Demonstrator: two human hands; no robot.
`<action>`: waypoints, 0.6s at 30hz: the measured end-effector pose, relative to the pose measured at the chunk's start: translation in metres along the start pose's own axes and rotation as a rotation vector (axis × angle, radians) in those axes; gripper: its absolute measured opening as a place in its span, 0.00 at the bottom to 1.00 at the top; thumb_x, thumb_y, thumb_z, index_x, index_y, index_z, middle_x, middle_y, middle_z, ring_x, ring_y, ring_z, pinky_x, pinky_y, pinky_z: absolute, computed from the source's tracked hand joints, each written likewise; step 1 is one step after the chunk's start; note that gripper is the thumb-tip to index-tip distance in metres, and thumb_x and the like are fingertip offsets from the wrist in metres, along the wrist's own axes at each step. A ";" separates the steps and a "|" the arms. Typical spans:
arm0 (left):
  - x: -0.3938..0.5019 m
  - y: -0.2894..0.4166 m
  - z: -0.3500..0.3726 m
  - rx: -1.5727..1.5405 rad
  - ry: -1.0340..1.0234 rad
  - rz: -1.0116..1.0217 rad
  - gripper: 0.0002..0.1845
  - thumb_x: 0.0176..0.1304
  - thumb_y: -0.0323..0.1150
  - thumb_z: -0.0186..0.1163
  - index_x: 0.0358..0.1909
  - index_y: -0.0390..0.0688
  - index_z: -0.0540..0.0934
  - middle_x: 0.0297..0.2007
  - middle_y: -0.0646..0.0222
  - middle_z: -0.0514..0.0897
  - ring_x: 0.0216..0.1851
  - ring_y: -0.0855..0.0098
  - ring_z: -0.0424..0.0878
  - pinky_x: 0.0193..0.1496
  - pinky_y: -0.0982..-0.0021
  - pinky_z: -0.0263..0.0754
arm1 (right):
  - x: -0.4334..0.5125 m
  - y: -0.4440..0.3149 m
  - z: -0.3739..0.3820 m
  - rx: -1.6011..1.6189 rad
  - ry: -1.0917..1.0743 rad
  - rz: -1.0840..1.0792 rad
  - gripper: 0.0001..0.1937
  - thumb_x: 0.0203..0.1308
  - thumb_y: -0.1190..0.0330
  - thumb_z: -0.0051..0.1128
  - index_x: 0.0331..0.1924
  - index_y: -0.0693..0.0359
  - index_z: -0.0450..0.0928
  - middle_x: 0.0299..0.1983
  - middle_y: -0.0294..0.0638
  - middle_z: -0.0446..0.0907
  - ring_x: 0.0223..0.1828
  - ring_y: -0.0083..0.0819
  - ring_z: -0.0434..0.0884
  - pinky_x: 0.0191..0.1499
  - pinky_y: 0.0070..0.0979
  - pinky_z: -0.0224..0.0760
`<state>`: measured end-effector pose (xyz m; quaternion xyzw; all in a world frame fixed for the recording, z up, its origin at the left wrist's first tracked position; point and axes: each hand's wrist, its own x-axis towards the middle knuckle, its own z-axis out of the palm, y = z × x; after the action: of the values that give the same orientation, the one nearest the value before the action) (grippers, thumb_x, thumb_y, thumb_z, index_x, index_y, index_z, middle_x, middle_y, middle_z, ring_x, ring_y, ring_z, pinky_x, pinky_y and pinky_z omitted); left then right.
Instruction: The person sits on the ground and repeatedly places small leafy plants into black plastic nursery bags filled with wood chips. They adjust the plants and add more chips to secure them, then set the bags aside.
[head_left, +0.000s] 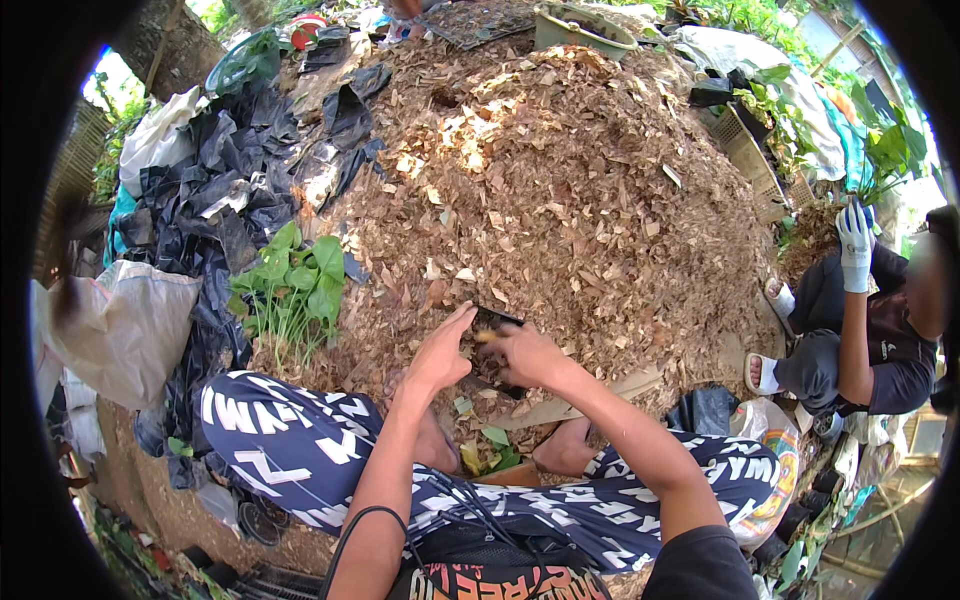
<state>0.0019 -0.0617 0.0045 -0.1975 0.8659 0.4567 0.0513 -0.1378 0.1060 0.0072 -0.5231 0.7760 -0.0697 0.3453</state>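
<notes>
Between the person's feet, both hands are at a black plastic pot or bag (501, 315) lying low on the wood chips. My left hand (444, 351) rests along its left side with fingers extended. My right hand (527, 357) is bent over its opening, slightly blurred; whether it grips something there cannot be told. Brown chips show inside the black rim. A heap of wood chips and dry shreds (555, 217) spreads out in front. To the left of the hands stands a bunch of green leafy seedlings (292, 289) with pale stems.
Black plastic bags (217, 172) are piled at the left, beside a white woven sack (142, 322). A green basin (585, 31) stands beyond the heap. At the right sits a co-worker (862, 330) with a gloved hand raised near a plant. A wooden board (600, 397) lies by my right foot.
</notes>
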 end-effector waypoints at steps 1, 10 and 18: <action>-0.001 0.000 0.000 0.002 0.002 0.015 0.49 0.45 0.18 0.58 0.80 0.38 0.69 0.82 0.56 0.66 0.82 0.55 0.65 0.82 0.62 0.64 | 0.000 0.000 0.003 -0.037 0.015 -0.005 0.29 0.55 0.70 0.68 0.65 0.52 0.84 0.71 0.53 0.76 0.65 0.58 0.80 0.66 0.49 0.80; -0.004 0.003 0.001 0.063 -0.002 0.025 0.46 0.48 0.19 0.59 0.78 0.34 0.70 0.81 0.50 0.67 0.81 0.53 0.66 0.82 0.61 0.63 | 0.000 -0.001 0.031 -0.183 0.092 -0.162 0.16 0.63 0.73 0.59 0.54 0.56 0.88 0.65 0.53 0.80 0.60 0.53 0.84 0.60 0.44 0.84; -0.023 0.019 0.016 0.103 0.129 -0.031 0.43 0.50 0.19 0.61 0.75 0.34 0.72 0.80 0.51 0.68 0.69 0.43 0.79 0.71 0.53 0.77 | -0.026 0.019 -0.024 -0.198 0.449 -0.002 0.15 0.66 0.72 0.60 0.55 0.66 0.82 0.45 0.59 0.86 0.47 0.55 0.90 0.49 0.49 0.86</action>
<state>0.0144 -0.0325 0.0161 -0.2371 0.8866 0.3970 0.0125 -0.1611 0.1306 0.0288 -0.5264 0.8360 -0.1081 0.1111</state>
